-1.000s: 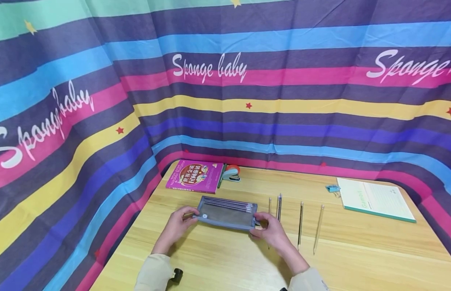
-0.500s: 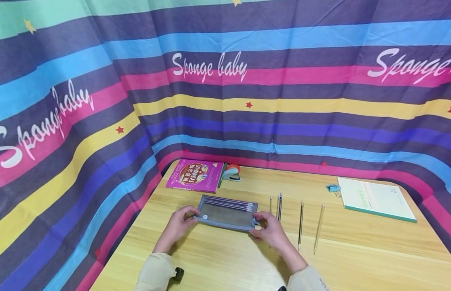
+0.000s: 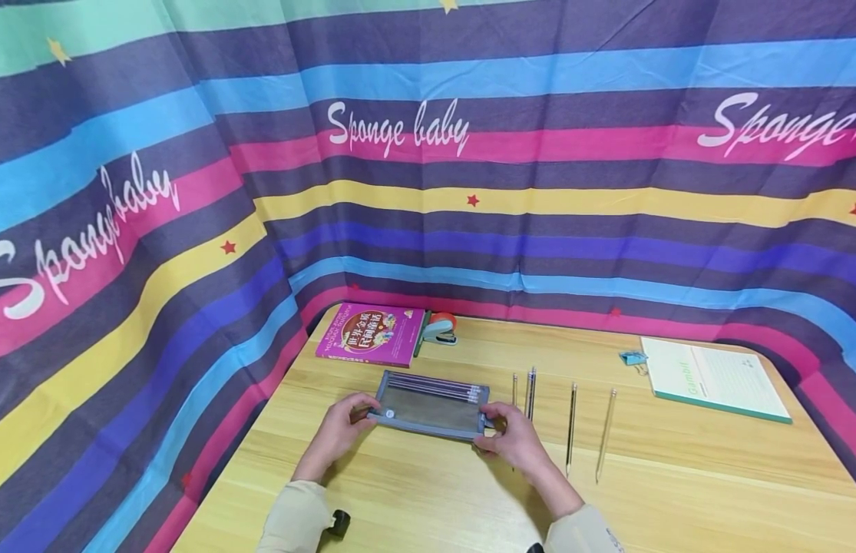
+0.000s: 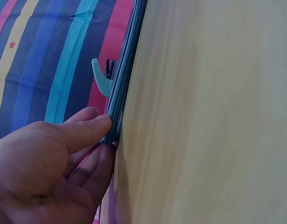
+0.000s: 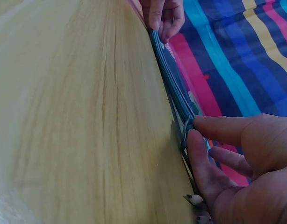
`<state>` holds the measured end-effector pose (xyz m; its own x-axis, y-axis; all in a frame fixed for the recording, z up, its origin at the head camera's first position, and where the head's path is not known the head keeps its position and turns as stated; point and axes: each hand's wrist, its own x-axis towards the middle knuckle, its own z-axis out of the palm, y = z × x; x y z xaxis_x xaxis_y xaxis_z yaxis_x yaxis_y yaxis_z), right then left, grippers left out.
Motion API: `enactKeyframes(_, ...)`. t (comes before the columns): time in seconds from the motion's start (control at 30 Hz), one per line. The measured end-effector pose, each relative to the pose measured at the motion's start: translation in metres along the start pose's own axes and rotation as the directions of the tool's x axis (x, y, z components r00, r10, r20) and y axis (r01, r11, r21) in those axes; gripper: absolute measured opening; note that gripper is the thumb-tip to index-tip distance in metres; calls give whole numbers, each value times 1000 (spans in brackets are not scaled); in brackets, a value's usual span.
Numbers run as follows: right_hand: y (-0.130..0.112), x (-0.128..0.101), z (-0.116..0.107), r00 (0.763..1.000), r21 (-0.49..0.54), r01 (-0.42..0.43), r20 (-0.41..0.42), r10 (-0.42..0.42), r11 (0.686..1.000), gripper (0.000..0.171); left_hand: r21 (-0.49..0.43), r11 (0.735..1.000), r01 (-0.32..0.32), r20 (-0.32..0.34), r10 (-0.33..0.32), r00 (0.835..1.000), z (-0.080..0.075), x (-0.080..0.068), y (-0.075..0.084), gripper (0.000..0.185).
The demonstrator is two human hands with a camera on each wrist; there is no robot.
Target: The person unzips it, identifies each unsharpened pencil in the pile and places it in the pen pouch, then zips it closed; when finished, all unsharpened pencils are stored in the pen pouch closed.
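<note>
A grey-blue mesh pencil case [image 3: 428, 405] lies on the wooden table [image 3: 676, 491], with several pens showing along its far edge. My left hand [image 3: 361, 412] pinches the case's left end between thumb and fingers [image 4: 94, 126]. My right hand [image 3: 488, 432] pinches the right end, thumb and forefinger [image 5: 213, 126] closed on the case's edge [image 5: 176, 100]. Three loose pens [image 3: 530, 392] [image 3: 571, 426] [image 3: 603, 434] lie just right of the case. Pencil tips [image 5: 195, 199] show under my right palm.
A pink book [image 3: 370, 334] and a small stapler [image 3: 439, 329] sit at the back left. A white notebook [image 3: 711, 378] and a blue binder clip [image 3: 632, 358] lie at the back right. Striped cloth [image 3: 193, 230] walls in the table at the back and left.
</note>
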<state>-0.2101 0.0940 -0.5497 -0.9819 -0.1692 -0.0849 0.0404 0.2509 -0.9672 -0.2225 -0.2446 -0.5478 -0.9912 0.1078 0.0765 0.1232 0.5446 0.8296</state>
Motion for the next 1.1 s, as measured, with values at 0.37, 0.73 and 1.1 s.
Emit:
enactKeyframes(0.37,1,2,-1,1000,14,0,7,0,1000,64,-28,999,27,-10,-27,1000,2,-1,-3,25)
enactKeyframes(0.73,-1,5,-1,1000,-18,11,7,-11,1000,64,-41,998,52,-30,-53,998,1,0,-6,26)
enactKeyframes(1.1,-32,-14,-62,978,-458,182,-6,-208,870,66,387,891,-238,32,245,969,-30,-6,11,72)
